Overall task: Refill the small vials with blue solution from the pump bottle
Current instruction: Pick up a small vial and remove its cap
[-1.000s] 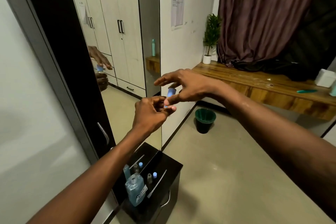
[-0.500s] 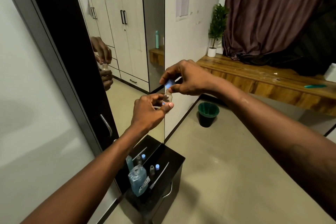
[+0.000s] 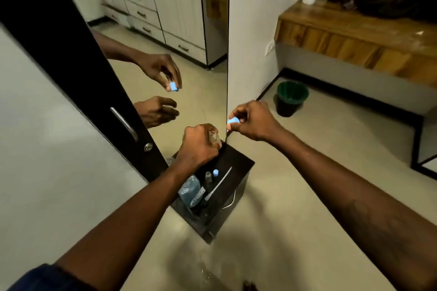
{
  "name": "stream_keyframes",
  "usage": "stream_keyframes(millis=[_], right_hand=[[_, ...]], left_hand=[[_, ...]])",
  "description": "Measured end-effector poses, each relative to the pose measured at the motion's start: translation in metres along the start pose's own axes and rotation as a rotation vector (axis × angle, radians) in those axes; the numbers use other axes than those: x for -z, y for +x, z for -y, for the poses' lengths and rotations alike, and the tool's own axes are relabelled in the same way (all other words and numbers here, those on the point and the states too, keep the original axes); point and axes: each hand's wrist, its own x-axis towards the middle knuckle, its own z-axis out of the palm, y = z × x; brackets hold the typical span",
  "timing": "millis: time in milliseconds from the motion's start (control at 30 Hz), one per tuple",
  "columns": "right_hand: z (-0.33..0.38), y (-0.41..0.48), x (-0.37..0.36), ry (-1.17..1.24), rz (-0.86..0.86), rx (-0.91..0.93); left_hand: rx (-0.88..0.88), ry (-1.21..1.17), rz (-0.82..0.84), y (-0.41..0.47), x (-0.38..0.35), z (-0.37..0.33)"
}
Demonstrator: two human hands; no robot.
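Vial [image 3: 214, 137] mostly hidden inside left hand [image 3: 199, 145]; right hand [image 3: 254, 120] pinches blue cap [image 3: 233, 121].

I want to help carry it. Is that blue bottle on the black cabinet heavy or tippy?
The blue bottle looks fairly full, so probably heavy for its size. It stands tall near the edge of the black cabinet, so a push might tip it.
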Motion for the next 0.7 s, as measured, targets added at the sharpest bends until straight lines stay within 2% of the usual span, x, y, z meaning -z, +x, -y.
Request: stream_keyframes(millis=[133, 267, 367, 500, 700], right_hand=[[-0.082, 0.012, -0.091, 0.014, 0.069, -0.219], [-0.148, 0.023, -0.158, 0.018, 0.175, -0.32], [-0.186, 0.023, -0.195, -0.008, 0.251, -0.322], [-0.227, 0.024, -0.226, -0.022, 0.246, -0.316], [-0.241, 0.048, -0.256, -0.01, 0.293, -0.231]], left_hand=[[0.036, 0.18, 0.177, 0.039, -0.061, 0.03], [0.058, 0.225, 0.28, 0.075, -0.121, 0.058], [0.152, 0.246, 0.276, 0.091, -0.161, 0.087], [0.245, 0.236, 0.328, 0.103, -0.204, 0.116], [0.24, 0.248, 0.339, 0.111, -0.23, 0.143]])
